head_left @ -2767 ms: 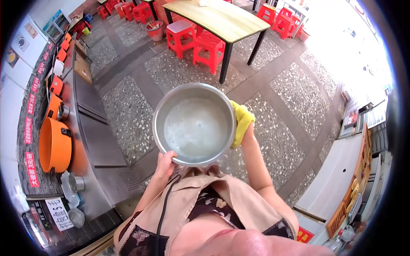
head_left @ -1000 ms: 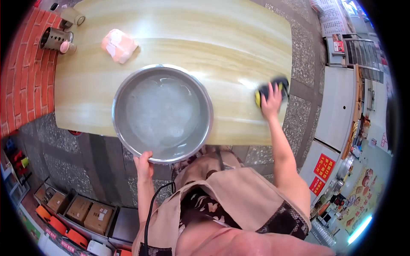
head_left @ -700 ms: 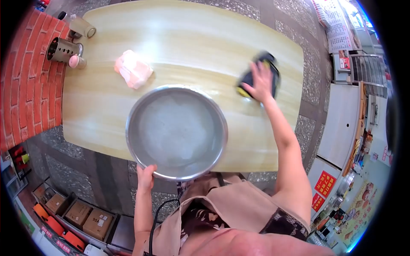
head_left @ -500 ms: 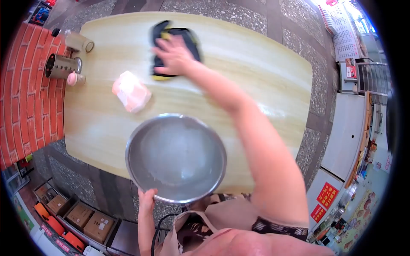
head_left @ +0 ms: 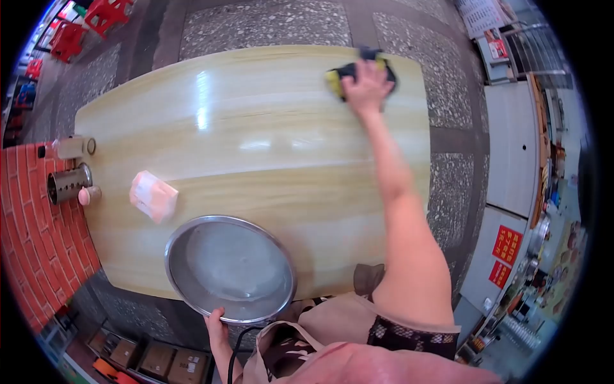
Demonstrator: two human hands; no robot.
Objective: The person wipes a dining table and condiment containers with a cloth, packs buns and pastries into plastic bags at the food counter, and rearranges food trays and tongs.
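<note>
My right hand (head_left: 368, 89) lies with fingers spread on a black cloth with yellow edging (head_left: 349, 72), which is blurred near the far right corner of the table (head_left: 256, 173). The arm reaches straight out across the tabletop. My left hand (head_left: 217, 326) grips the near rim of a large round steel basin (head_left: 185, 256), thumb over the edge. The basin sits tilted at the table's near edge. I cannot tell whether there is water in it. Beyond it to the left is a pink and white tissue packet (head_left: 154, 196).
At the left edge, beside a brick-patterned panel (head_left: 32, 224), stand a perforated metal holder (head_left: 69, 184), a clear bottle (head_left: 71, 148) and a small pink-lidded jar (head_left: 89, 196). Red stools (head_left: 67, 41) are at far left, white cabinets (head_left: 510, 153) at right, boxes (head_left: 157, 358) below.
My right hand has slid the cloth rightward along the far side to the corner. The basin stays in my left hand, and the whole view has shifted.
</note>
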